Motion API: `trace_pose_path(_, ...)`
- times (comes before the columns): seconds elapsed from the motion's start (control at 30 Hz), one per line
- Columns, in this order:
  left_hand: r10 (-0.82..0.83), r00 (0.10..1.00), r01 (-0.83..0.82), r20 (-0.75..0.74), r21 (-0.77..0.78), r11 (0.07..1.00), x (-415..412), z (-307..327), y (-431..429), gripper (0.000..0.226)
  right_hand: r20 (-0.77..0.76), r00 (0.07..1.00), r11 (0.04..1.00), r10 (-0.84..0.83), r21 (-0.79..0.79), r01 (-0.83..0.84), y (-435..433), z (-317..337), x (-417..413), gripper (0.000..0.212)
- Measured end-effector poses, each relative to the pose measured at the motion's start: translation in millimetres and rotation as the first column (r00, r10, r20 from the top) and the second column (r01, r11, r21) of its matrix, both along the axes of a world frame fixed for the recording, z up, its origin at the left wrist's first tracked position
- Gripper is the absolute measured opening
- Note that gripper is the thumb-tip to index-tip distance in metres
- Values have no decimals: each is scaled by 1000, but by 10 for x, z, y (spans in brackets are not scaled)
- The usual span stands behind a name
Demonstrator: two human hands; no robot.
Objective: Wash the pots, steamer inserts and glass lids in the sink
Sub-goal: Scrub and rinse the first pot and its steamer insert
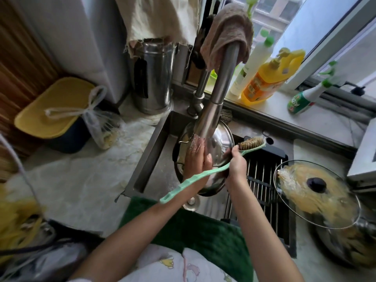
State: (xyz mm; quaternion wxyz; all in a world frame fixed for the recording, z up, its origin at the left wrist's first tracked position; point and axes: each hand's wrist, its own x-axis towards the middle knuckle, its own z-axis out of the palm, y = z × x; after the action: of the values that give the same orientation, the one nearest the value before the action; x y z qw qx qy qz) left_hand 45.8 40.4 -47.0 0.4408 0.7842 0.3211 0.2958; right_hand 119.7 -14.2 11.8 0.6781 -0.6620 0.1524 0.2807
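A pale marbled surface (81, 180) wraps a steel sink (150, 143) set under a window, with detergent bottles lined along the sill at two o'clock. In the sink, near the middle of the view, a steel pot (220, 143) lies tilted beneath the tall faucet (217, 92), which has a brown cloth (227, 31) draped over its top and water running from its spout. The left hand (196, 159) is held flat with fingers straight and together, right under the stream, its fingertips wet and its palm side toward the pot's rim (whether it actually presses the metal cannot be told). The right hand (237, 162) is curled round the handle of a long green dish brush (203, 176), gripping it close to the bristle head, which points toward one o'clock above a black drain rack (262, 176). At four o'clock a glass lid (317, 194) with a dark knob rests tilted on another pot, steamed and smeared with yellow. A yellow-lidded bin (53, 110) sits at nine o'clock.
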Motion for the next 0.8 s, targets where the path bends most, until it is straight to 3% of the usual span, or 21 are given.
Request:
trace_pose_path(0.13,328,936,-268,124,-352,897,168,160,174,57,141,979,983,148,-128,-130,96,2,-84,39)
trace_pose_path(0.2,379,911,-319,161,-303,898,163,158,78,54,157,969,974,191,-156,-167,124,-12,-84,36)
trace_pose_path(0.37,251,954,-242,162,-70,968,159,64,193,55,112,952,948,286,-178,-264,65,-82,-59,30)
trace_pose_path(0.43,247,961,-234,124,-112,966,189,107,476,55,110,941,935,320,-198,-294,3,-84,-75,28)
trace_pose_path(0.53,338,940,-299,42,-374,878,162,97,607,50,130,933,918,337,-267,-294,-67,-112,-53,22)
trace_pose_path(0.6,355,935,-334,8,-327,884,95,24,330,51,168,920,902,355,-318,-291,-75,-148,-45,22)
trace_pose_path(0.73,170,985,-170,11,-11,985,106,-44,-64,57,294,852,859,434,-419,-294,-27,-110,-153,30)
trace_pose_path(0.8,251,965,-232,76,-197,953,202,30,142,56,366,833,877,414,-407,-257,-50,-82,-254,34)
